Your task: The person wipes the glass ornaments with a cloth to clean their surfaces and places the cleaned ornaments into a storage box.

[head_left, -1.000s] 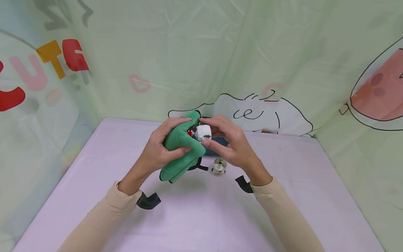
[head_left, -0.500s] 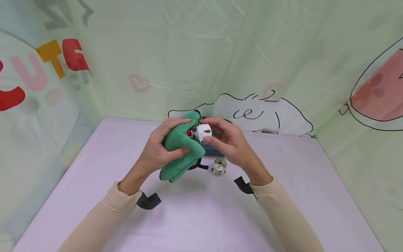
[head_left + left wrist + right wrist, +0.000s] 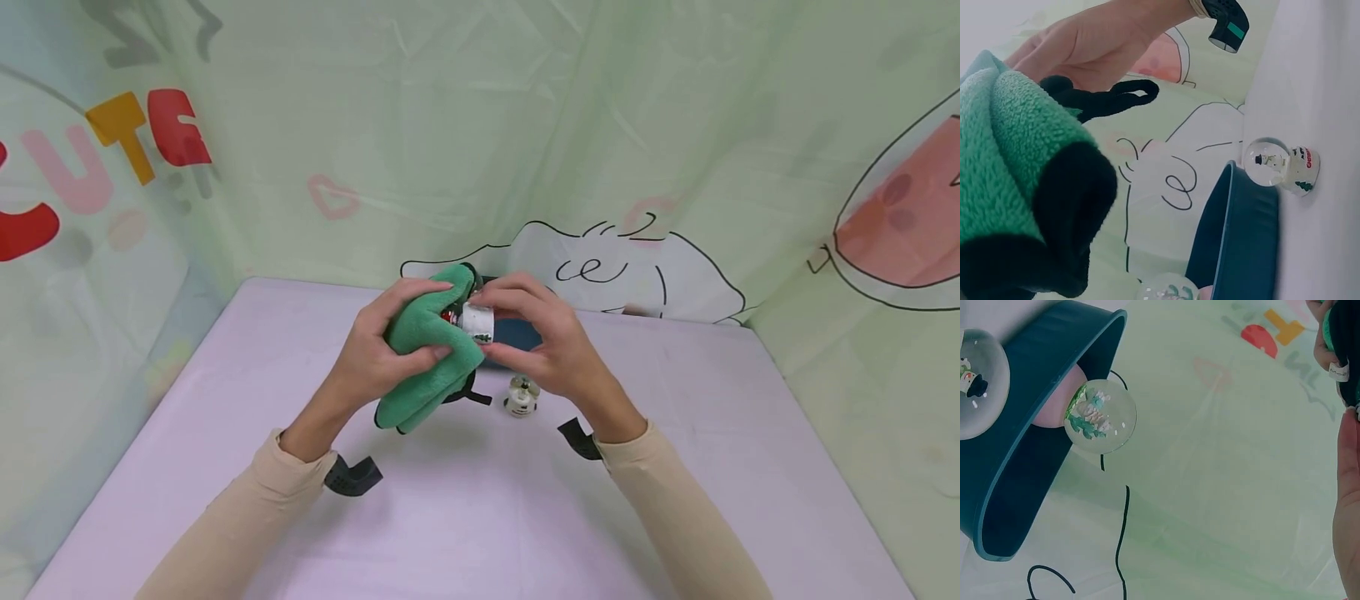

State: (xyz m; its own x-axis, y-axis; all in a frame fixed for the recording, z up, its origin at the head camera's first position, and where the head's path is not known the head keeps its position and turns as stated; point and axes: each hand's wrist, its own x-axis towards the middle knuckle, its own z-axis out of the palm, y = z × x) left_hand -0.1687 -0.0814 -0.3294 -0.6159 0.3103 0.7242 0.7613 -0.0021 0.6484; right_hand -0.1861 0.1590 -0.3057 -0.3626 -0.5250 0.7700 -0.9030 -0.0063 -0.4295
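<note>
My left hand (image 3: pixel 371 354) grips a folded green cloth (image 3: pixel 427 333) with black edging, which wraps the dome end of a small snow globe. A white base (image 3: pixel 480 323) of that snow globe pokes out to the right, with a bit of red beside it. Thumb and fingers of my right hand (image 3: pixel 551 333) pinch this base. The cloth hides most of the dome. In the left wrist view the cloth (image 3: pixel 1022 169) fills the left side, and my right hand (image 3: pixel 1097 44) shows behind it.
A second snow globe (image 3: pixel 1302 170) with a snowman stands upright on the table (image 3: pixel 480 517). Behind it is a dark blue basin (image 3: pixel 994 469), holding a pink-based snow globe (image 3: pixel 1100 419). A printed curtain (image 3: pixel 450 150) hangs at the back.
The base has turned between my right fingers: its printed tree sits lower now. My right fingers have shifted on the base, and the cloth has moved very slightly left.
</note>
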